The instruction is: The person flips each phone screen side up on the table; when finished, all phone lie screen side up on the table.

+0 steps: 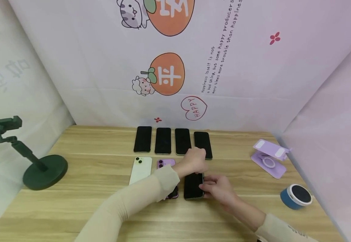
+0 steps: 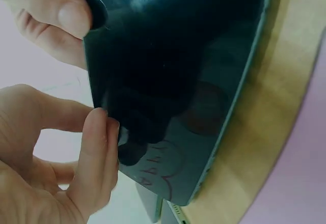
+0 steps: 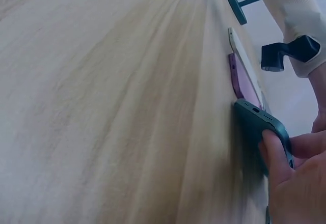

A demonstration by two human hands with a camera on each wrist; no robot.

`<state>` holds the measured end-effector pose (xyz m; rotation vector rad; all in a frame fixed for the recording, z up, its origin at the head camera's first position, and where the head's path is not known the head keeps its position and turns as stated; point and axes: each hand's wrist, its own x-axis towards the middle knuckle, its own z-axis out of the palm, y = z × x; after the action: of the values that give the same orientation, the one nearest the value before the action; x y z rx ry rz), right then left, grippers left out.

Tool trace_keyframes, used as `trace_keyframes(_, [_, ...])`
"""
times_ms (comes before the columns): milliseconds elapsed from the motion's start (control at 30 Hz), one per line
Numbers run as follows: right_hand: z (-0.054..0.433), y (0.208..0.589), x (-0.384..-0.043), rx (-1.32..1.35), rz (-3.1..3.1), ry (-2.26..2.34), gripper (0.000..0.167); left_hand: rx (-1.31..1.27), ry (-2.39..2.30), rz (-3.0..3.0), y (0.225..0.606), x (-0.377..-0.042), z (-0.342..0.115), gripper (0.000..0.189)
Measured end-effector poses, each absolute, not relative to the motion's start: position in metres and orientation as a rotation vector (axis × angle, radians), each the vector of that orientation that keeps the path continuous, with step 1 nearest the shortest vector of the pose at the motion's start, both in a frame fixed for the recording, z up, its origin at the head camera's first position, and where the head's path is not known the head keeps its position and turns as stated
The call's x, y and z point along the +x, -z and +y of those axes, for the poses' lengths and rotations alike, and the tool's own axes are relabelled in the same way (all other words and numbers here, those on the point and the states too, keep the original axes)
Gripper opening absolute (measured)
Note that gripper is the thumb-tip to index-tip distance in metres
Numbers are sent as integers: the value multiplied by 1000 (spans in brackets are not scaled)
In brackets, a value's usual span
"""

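"Where's the phone (image 1: 192, 188)?"

"Screen up, pinched by the right hand (image 1: 219, 190) at its right edge, toward the end nearer the person."

"And the left hand (image 1: 194, 160)?"

"Over the far end, fingertips brought together at that same edge. Whether they actually pinch it, I can't tell from here."

"What's left of the grip?"

"A purple phone (image 1: 166, 162), partly hidden by the left sleeve (image 1: 142, 195), then a white phone (image 1: 141, 168)."

"Beyond it?"

"Four black phones (image 1: 163, 140) in a row."

"Right of it?"

"A lilac stand (image 1: 269, 162), well apart, and a blue cylinder (image 1: 293, 198)."
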<state>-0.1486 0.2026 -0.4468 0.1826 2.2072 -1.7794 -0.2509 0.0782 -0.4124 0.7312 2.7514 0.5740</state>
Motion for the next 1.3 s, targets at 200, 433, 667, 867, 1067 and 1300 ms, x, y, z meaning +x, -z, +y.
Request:
trace_keyframes(200, [204,453,-149,230,2265,1755,44,812,-730,2765,423,-247,64,17])
trace_keyframes(433, [206,454,-146,190,2404,1688,50,1003,-416,2854,434,-238,37,40])
trace_keyframes(667, [202,454,-142,-106,2783,1269,62,1028,-116,2646,437,-227,3,83])
trace_keyframes(867, [197,453,-136,-388,2938,915,78,1067,-126,2588,439,-227,-8,92])
trace_keyframes(1067, [192,452,-128,-709,3055,489,76,1093,-173,2577,440,-228,-9,90])
trace_keyframes(1300, [192,452,-129,-791,3054,281,56,1084,-179,2586,441,-229,-9,88])
